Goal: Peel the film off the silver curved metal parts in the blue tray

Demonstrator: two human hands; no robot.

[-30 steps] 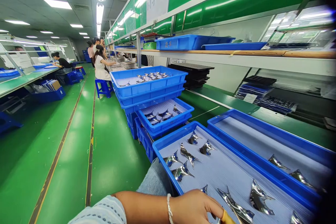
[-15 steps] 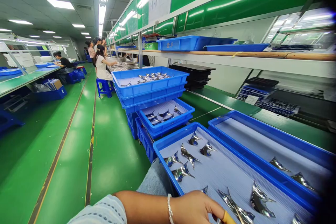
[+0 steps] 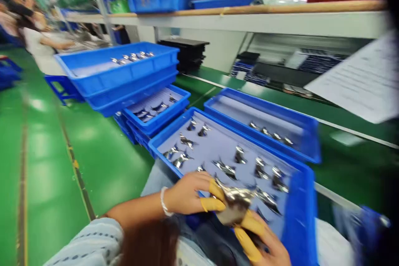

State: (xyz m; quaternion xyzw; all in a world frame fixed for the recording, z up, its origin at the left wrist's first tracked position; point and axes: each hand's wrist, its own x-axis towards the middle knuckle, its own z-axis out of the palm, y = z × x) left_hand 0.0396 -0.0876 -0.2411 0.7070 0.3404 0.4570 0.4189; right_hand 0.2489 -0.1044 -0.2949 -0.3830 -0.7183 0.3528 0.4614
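A shiny, curved metal part (image 3: 233,205) with pointed corners is held between both hands over the near side of a blue tray (image 3: 307,212). My left hand (image 3: 196,195), with yellow finger cots, pinches its left end. My right hand (image 3: 262,237), also in yellow finger cots, grips its lower right end. Motion blurs the part's details. Several similar metal parts (image 3: 225,168) lie spread on the tray's pale lining.
Behind is a second blue tray (image 3: 307,139) with a few metal parts. Stacked blue trays (image 3: 131,79) stand left of it. A shelf (image 3: 274,20) runs above the green bench, and a paper sheet (image 3: 368,79) hangs at right. A person in white (image 3: 35,43) sits far left.
The view has turned right and down. My right hand has come into view, and both hands now hold a metal part above the tray.
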